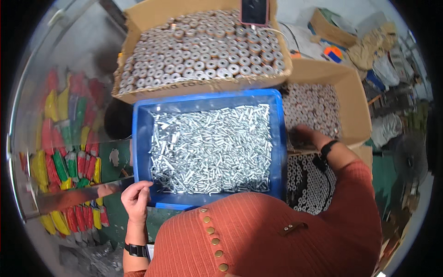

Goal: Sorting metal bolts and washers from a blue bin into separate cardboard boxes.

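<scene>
A blue plastic bin (138, 138) full of small shiny metal screws (212, 147) sits in front of me. My left hand (136, 196) curls over the bin's near left corner, gripping the rim. My right hand (308, 136) reaches to the right of the bin, resting on round metal parts in a cardboard box (355, 99); I cannot tell whether it holds any. Both wrists wear a dark band, and my orange ribbed top fills the lower view.
A large cardboard box (138, 94) of stacked metal rings stands behind the bin, with a phone (254, 11) propped at its far edge. More round metal parts (307, 184) lie lower right. Colourful packets (69, 152) show at the left. Clutter fills the right side.
</scene>
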Demonstrator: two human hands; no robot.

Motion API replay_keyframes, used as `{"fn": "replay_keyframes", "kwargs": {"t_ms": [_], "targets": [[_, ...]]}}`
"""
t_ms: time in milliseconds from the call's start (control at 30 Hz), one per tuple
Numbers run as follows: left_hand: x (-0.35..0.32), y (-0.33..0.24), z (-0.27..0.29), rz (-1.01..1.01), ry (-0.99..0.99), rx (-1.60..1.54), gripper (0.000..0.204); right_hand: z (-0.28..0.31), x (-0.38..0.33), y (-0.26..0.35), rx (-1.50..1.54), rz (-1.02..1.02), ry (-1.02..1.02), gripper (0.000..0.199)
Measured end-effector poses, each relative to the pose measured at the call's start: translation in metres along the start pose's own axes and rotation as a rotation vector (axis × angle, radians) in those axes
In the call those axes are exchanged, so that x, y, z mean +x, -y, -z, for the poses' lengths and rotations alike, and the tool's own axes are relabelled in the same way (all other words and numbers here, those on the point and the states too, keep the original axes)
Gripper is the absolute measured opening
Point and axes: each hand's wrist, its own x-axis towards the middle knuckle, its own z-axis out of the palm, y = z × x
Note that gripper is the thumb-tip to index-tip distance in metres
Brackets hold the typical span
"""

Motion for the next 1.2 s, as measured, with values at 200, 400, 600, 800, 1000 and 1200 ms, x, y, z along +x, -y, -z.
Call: {"fn": "replay_keyframes", "kwargs": {"t_ms": [200, 400, 600, 800, 1000, 1200], "targets": [[0.006, -0.004, -0.002, -0.102, 0.038, -0.066, 0.011, 0.029, -0.052, -0.009, -0.92, 0.394, -0.412, 0.031], [0.003, 0.003, 0.01, -0.148, 0.112, -0.09, 0.012, 0.017, -0.262, 0.132, 0.527, 0.863, -0.063, 0.036], [0.005, 0.006, 0.01, -0.157, 0.171, -0.134, 0.012, -0.09, -0.296, 0.332, -0.582, 1.044, -0.654, 0.032], [0.005, 0.006, 0.012, -0.301, 0.218, -0.142, 0.013, -0.14, -0.263, 0.392, -1.201, 0.45, -0.775, 0.059], [0.005, 0.013, 0.02, -0.328, 0.304, -0.193, 0.014, -0.141, -0.275, 0.396, -1.116, 0.483, -0.706, 0.061], [0.005, 0.021, 0.021, -0.398, 0.256, -0.177, 0.014, -0.28, -0.323, 0.415, -0.244, 0.727, 0.108, 0.031]]}}
